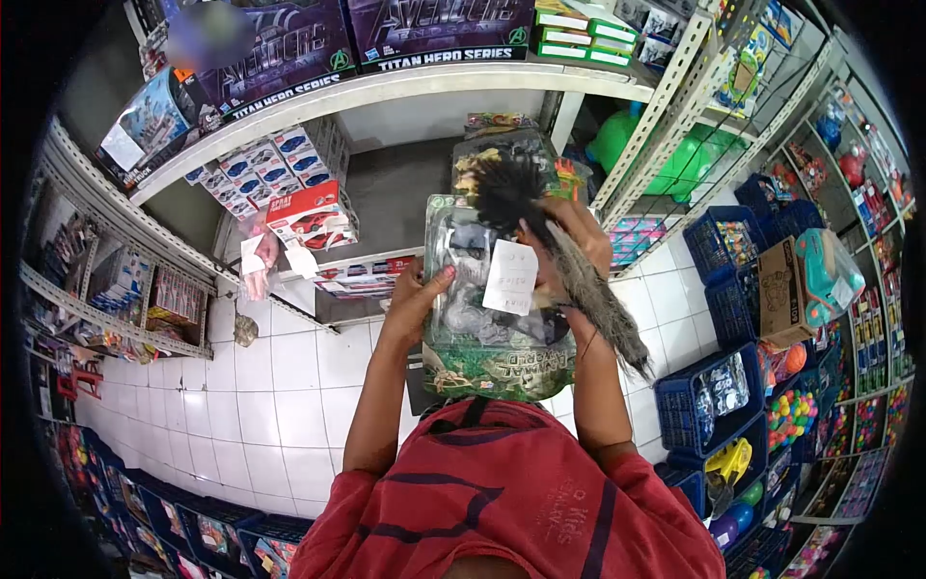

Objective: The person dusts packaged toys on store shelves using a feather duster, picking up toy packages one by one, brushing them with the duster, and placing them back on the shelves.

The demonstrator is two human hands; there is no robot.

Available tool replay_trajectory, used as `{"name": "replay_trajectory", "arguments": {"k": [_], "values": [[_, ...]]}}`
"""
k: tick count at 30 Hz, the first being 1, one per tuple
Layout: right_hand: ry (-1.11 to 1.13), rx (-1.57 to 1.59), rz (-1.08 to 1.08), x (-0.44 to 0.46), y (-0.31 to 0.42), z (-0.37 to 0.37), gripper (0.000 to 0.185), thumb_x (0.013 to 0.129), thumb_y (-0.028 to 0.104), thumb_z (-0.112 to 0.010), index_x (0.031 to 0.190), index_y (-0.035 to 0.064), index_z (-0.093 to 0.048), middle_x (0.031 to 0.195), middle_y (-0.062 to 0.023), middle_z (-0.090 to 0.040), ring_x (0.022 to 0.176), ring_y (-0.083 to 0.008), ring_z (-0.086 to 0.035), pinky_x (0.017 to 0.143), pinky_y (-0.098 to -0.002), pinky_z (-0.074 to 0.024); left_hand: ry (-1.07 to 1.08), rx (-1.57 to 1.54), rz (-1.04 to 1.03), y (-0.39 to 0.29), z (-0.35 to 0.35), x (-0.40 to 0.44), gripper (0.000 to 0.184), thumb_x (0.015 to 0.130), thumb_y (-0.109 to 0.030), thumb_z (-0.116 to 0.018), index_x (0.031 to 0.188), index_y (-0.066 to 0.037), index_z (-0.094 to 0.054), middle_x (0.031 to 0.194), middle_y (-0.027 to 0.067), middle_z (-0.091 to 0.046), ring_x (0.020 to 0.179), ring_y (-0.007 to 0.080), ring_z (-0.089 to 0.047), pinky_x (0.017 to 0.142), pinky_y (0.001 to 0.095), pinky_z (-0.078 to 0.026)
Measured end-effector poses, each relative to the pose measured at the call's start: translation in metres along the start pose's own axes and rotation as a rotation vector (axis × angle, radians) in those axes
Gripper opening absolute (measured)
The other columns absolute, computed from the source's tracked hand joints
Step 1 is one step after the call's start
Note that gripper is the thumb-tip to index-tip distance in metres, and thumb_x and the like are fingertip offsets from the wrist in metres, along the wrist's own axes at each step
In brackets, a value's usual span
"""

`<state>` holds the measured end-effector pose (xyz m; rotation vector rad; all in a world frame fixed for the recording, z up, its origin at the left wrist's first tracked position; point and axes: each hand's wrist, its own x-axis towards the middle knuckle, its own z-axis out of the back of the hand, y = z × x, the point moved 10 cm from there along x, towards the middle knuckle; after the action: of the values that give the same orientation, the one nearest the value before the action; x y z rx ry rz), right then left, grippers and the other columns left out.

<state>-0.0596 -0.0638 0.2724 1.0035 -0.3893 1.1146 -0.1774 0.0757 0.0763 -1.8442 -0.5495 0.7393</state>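
In front of my chest is a clear plastic toy pack [458, 328] with a green printed card reading "Animal World" upside down. My left hand [420, 299] is closed on its left edge, thumb on top. A white handwritten paper label [510, 278] lies over the pack's front. My right hand [579, 236] is wrapped round a feather duster [603, 294]. Its black feathers [509, 191] rest over the pack's upper right corner, while a long grey tuft hangs down past my right forearm. Toys inside the pack are hard to make out.
Ahead, a shelf [395, 183] holds small car boxes [275, 169], a red toy box [313, 217] and another clear toy pack [497, 150]. Large Avengers boxes [439, 29] stand on the shelf above. At right are blue baskets [709, 400] and a brown carton [783, 289].
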Motion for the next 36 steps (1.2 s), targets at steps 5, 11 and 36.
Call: {"name": "replay_trajectory", "arguments": {"k": [5,11,36], "values": [[0.150,0.175,0.073,-0.008,0.018,-0.009,0.017,0.070,0.010,-0.065,0.079,-0.0012,-0.057,0.076,-0.0104,-0.058,0.065,-0.0211,-0.059,0.060,-0.0280,-0.0457,0.015,-0.059,-0.044,0.007,0.005,0.003,0.068,0.067,-0.028,-0.071,0.114,0.009,-0.038,0.103,0.0162,-0.053,0.091,0.0210,-0.052,0.079,0.0302,-0.040],[0.067,0.015,0.099,-0.014,0.008,-0.022,0.016,0.067,0.013,-0.066,0.074,0.0011,-0.057,0.071,-0.0112,-0.057,0.066,-0.0244,-0.057,0.058,-0.0298,-0.0448,-0.046,-0.057,-0.029,0.021,0.015,0.010,0.063,0.070,-0.020,-0.066,0.116,0.010,-0.034,0.104,0.0151,-0.052,0.093,0.0202,-0.051,0.081,0.0298,-0.039],[0.387,0.168,0.005,-0.053,0.025,-0.048,0.029,0.064,0.027,-0.067,0.066,0.0021,-0.053,0.065,-0.0106,-0.055,0.062,-0.0275,-0.055,0.057,-0.0328,-0.0439,-0.116,-0.279,0.045,0.009,0.021,0.001,0.043,0.079,-0.030,-0.060,0.105,0.000,-0.046,0.094,0.0086,-0.056,0.082,0.0158,-0.055,0.070,0.0274,-0.046]]}}
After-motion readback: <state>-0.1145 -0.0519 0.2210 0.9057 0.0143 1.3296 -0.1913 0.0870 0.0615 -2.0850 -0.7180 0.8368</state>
